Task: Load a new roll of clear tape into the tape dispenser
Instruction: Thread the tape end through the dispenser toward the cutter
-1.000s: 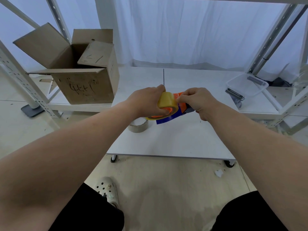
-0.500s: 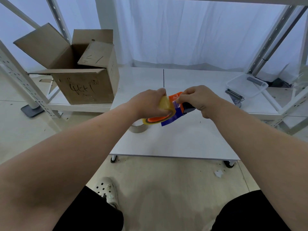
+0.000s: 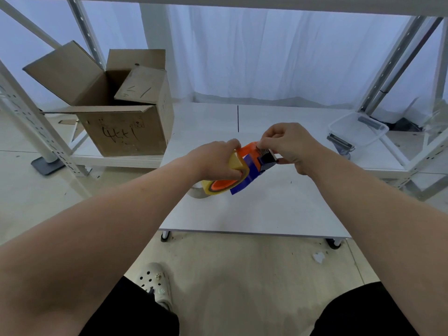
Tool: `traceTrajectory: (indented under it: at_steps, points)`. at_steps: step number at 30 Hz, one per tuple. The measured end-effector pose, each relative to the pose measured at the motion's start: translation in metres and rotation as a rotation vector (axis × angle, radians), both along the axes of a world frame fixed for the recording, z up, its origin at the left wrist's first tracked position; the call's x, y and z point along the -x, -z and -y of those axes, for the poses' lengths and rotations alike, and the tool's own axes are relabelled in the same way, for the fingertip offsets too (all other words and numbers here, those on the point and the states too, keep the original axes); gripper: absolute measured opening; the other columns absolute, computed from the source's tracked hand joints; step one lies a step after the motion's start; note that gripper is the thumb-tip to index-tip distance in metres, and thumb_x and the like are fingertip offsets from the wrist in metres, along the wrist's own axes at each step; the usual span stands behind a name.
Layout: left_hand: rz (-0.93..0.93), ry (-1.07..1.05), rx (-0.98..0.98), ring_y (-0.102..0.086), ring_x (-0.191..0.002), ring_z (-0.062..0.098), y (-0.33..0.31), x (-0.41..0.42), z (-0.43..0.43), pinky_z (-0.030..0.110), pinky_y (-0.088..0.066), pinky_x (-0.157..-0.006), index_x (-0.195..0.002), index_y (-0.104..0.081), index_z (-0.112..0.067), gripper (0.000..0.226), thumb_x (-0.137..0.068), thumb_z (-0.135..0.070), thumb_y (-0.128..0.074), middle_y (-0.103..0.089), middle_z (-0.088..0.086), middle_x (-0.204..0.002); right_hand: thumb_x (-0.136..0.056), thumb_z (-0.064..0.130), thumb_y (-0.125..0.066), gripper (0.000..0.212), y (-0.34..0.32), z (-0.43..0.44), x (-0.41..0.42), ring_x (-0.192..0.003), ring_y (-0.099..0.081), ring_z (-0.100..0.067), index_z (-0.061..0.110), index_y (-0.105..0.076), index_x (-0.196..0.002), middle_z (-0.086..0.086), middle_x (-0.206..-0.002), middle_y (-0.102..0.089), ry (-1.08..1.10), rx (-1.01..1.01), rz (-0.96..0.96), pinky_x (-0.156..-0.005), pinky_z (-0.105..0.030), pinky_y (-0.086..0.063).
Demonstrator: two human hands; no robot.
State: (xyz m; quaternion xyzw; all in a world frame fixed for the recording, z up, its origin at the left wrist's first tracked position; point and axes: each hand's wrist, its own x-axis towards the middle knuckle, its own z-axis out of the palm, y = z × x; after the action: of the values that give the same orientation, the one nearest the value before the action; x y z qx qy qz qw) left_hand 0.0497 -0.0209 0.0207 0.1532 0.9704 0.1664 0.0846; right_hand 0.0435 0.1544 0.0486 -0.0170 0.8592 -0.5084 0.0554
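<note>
Yellowish tape roll [image 3: 238, 163] sits on the hub of the orange-blue dispenser [image 3: 243, 186], held in the air over mid desk [image 3: 266, 209]. Fingers of the left hand [image 3: 213, 161] curl round the roll. Fingers of the right hand [image 3: 288, 144] pinch the dispenser's black cutter end, right of the roll. A spare roll [image 3: 196, 193] lies on the desk beneath. Cardboard box [image 3: 121, 132] far left.

Saw a white wheeled table [image 3: 266, 209] just right of the cardboard box [image 3: 121, 134]. Found a pale roll [image 3: 197, 194] lying on it, right of the box, partly hidden. Noted the box resting on a low shelf board [image 3: 116, 161].
</note>
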Motion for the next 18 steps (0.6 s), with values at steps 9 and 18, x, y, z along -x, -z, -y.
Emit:
traceTrajectory:
  at_steps: [9,18]
  points:
    - [-0.001,-0.080,0.012,-0.054,-0.087,0.019,-0.004,0.002,-0.012,0.023,-0.042,-0.057,-0.129,-0.042,-0.022,0.058,-0.080,-0.047,-0.063,-0.057,0.000,-0.104,-0.084,0.008,-0.056,0.006,0.002,0.002,0.000,-0.075,-0.057,-0.018,0.006,-0.060,-0.088,-0.007,-0.086,-0.060,0.002,-0.050,0.014,-0.068,-0.033,-0.055]
    - [-0.057,-0.090,-0.049,-0.053,-0.093,0.020,-0.001,0.002,-0.005,0.030,-0.045,-0.068,-0.130,-0.039,-0.026,0.061,-0.078,-0.044,-0.064,-0.056,0.000,-0.114,-0.087,0.010,-0.055,0.010,0.001,-0.001,-0.001,-0.087,-0.065,-0.024,0.001,-0.058,-0.089,-0.021,-0.106,-0.065,0.083,0.046,0.087,-0.066,-0.033,-0.059]
